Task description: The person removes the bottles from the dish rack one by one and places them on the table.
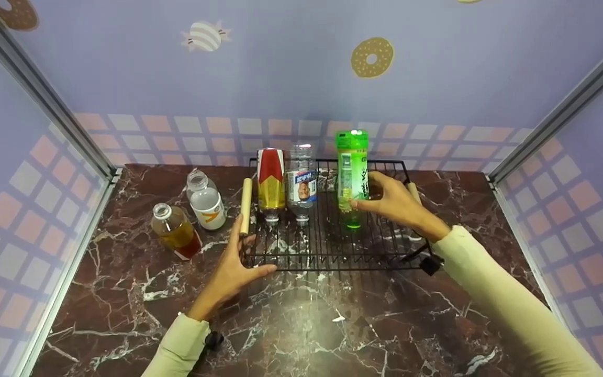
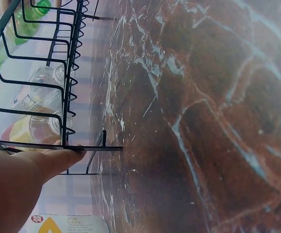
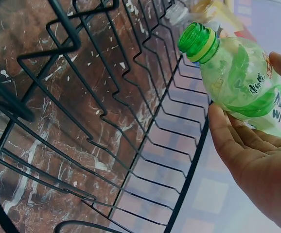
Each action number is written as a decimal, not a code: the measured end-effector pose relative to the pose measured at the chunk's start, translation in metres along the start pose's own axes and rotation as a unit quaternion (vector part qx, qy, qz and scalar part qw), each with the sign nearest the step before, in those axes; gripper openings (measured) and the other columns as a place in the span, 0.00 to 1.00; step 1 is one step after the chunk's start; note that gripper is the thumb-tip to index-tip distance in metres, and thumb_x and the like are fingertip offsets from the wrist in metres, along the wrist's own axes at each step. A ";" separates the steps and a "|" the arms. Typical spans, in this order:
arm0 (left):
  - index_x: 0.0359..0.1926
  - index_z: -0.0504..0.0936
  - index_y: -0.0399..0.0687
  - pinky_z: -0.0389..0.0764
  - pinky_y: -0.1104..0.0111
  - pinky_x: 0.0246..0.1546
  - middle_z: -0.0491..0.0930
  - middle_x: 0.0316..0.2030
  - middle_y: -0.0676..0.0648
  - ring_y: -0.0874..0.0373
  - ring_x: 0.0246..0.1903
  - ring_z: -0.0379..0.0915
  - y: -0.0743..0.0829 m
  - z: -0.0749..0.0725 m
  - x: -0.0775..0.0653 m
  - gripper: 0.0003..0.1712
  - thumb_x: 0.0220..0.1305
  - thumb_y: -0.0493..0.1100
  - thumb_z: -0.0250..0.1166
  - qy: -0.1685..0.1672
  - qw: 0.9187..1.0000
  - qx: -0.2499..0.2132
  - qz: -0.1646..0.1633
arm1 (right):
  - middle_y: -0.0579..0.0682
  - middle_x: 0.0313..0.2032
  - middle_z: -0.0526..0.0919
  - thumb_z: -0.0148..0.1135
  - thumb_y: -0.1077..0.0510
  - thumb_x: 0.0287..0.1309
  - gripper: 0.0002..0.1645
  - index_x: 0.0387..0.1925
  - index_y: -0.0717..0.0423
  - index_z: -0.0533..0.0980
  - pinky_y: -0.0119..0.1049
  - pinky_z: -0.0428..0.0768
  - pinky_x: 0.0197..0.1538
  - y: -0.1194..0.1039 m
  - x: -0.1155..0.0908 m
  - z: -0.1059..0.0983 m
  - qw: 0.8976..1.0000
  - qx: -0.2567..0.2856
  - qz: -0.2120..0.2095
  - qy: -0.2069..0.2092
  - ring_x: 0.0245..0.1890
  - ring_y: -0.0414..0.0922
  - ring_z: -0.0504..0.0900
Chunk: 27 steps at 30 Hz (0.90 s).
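My right hand (image 1: 393, 201) grips a green plastic bottle (image 1: 353, 173) upside down over the right half of a black wire rack (image 1: 327, 269). In the right wrist view the bottle's uncapped green neck (image 3: 199, 42) points toward the rack wires. My left hand (image 1: 236, 267) holds the rack's left front corner, below its wooden handle (image 1: 246, 204); its thumb lies along the front wire. Two bottles stand neck-down in the rack's left part: one with a red and yellow label (image 1: 270, 178), and a clear one with a blue label (image 1: 303, 183).
Left of the rack, two uncapped bottles stand upright on the dark marbled table: a clear one with a white label (image 1: 207, 201) and an amber one (image 1: 176, 231). A second wooden handle (image 1: 414, 193) is at the rack's right end. Purple patterned panels (image 1: 291, 78) enclose the back and sides.
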<state>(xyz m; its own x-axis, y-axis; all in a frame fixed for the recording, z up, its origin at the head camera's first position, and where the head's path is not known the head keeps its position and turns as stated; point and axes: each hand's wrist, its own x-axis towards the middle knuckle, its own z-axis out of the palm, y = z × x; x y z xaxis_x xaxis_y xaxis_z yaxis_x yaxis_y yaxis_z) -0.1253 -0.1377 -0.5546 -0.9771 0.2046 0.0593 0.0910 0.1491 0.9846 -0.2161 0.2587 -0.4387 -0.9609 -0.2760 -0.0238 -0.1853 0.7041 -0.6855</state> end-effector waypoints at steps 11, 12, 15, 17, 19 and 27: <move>0.91 0.36 0.58 0.64 0.36 0.79 0.63 0.79 0.23 0.29 0.78 0.64 -0.001 -0.001 -0.001 0.82 0.53 0.42 0.89 -0.003 1.000 0.001 -0.007 | 0.64 0.71 0.80 0.82 0.43 0.62 0.52 0.76 0.66 0.71 0.70 0.32 0.84 -0.009 -0.031 -0.010 0.999 0.014 -0.037 0.009 0.74 0.64 0.74; 0.91 0.36 0.59 0.64 0.36 0.79 0.63 0.79 0.23 0.29 0.78 0.63 -0.001 -0.001 -0.001 0.82 0.53 0.42 0.89 -0.004 1.000 -0.001 -0.007 | 0.64 0.70 0.81 0.83 0.44 0.62 0.51 0.76 0.66 0.72 0.70 0.30 0.84 -0.010 -0.033 -0.010 0.999 0.015 -0.041 0.009 0.74 0.65 0.74; 0.91 0.36 0.56 0.64 0.36 0.79 0.62 0.79 0.23 0.30 0.78 0.63 -0.002 -0.001 0.000 0.82 0.53 0.41 0.89 -0.002 1.000 -0.003 -0.004 | 0.64 0.72 0.79 0.83 0.44 0.61 0.52 0.77 0.66 0.71 0.72 0.26 0.83 -0.011 -0.042 -0.010 0.999 0.022 -0.036 0.006 0.80 0.69 0.64; 0.91 0.36 0.56 0.65 0.37 0.79 0.62 0.79 0.23 0.30 0.78 0.63 -0.002 -0.001 0.000 0.82 0.54 0.42 0.89 -0.003 1.000 -0.001 -0.004 | 0.65 0.73 0.78 0.83 0.44 0.61 0.53 0.78 0.65 0.70 0.73 0.26 0.82 -0.012 -0.048 -0.010 0.999 0.036 -0.031 0.000 0.81 0.72 0.59; 0.91 0.36 0.54 0.66 0.37 0.79 0.63 0.79 0.23 0.30 0.78 0.64 -0.002 -0.001 0.000 0.81 0.54 0.42 0.89 -0.004 1.000 0.001 -0.003 | 0.63 0.69 0.82 0.83 0.44 0.62 0.53 0.79 0.64 0.69 0.71 0.24 0.82 -0.013 -0.054 -0.010 0.998 0.051 -0.030 -0.006 0.79 0.72 0.65; 0.91 0.36 0.54 0.66 0.36 0.78 0.61 0.79 0.23 0.30 0.78 0.63 -0.001 -0.001 -0.001 0.82 0.54 0.43 0.89 -0.008 1.000 0.003 -0.002 | 0.67 0.75 0.74 0.84 0.43 0.61 0.55 0.79 0.66 0.69 0.80 0.37 0.79 -0.016 -0.076 -0.009 0.999 0.031 -0.020 -0.006 0.85 0.71 0.23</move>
<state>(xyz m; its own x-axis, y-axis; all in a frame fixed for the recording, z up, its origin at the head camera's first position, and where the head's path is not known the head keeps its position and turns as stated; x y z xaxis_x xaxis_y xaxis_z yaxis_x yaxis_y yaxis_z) -0.1246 -0.1389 -0.5557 -0.9745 0.2184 0.0519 0.0873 0.1558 0.9839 -0.1417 0.2740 -0.4193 -0.9500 -0.3121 -0.0041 -0.2106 0.6505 -0.7297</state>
